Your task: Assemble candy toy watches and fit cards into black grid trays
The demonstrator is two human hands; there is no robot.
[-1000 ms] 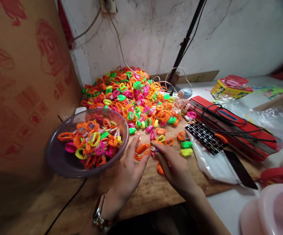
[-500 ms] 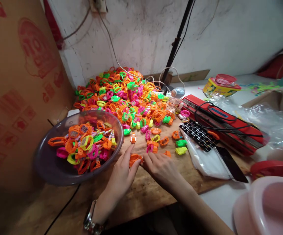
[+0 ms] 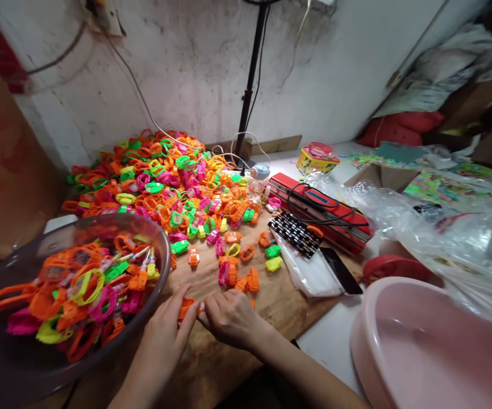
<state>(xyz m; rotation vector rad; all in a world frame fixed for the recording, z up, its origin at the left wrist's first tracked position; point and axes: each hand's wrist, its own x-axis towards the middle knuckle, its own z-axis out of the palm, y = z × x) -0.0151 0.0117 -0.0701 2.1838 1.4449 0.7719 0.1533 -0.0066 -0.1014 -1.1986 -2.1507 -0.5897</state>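
Note:
An orange toy watch (image 3: 186, 308) is held low over the front of the wooden board, between my two hands. My left hand (image 3: 165, 326) is closed round its left side, thumb and fingers on the band. My right hand (image 3: 231, 318) pinches its right end, where a small whitish bit shows at the fingertips; the fingers hide the details. Beyond the hands, another orange toy watch (image 3: 194, 257) lies face up, and several pink, orange, yellow and green ones are scattered to its right. A large pile of toy watches (image 3: 173, 187) spreads behind them.
To the left, a purple translucent bowl (image 3: 163, 250) holds toy watches and thin sticks. A red sealer-like machine (image 3: 322, 207) with a black cable, plastic bags (image 3: 309, 278) and a black patterned sheet (image 3: 296, 234) lie right. A pink basin (image 3: 369, 341) stands front right; a black pole (image 3: 252, 74) rises behind.
The camera view has swung to the right, so the scene sits further left, and more of the basin and the right side shows. Both hands stay on the orange toy watch.

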